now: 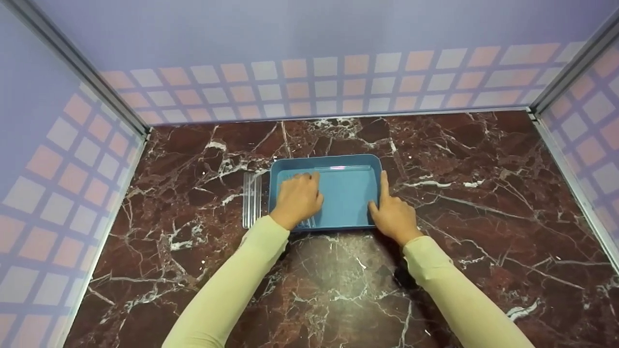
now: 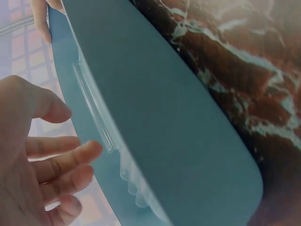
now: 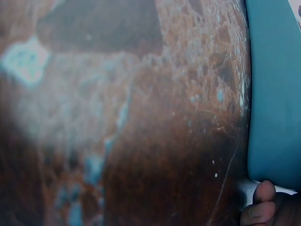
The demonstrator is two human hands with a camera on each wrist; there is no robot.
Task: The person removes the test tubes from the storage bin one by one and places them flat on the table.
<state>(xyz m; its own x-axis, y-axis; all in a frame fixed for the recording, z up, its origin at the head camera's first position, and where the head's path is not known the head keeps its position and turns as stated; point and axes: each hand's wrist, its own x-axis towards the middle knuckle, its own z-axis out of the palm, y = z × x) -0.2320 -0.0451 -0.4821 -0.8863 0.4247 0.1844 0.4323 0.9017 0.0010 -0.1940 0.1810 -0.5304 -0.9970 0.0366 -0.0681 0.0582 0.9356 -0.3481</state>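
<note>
Blue rectangular tray (image 1: 346, 193), smooth with rounded corners, sits mid-frame on the veined red marble desk (image 1: 459, 203), a clear ridged lid (image 1: 251, 198) at its left. Left hand (image 1: 297, 199) lies flat inside; right hand (image 1: 392, 212) stretches its forefinger along the rim. Left wrist view: relaxed, slightly spread fingers (image 2: 66, 157) beside the tray (image 2: 188, 155). Right wrist view: one fingertip (image 3: 263, 194) touches the tray (image 3: 275, 94).
</note>
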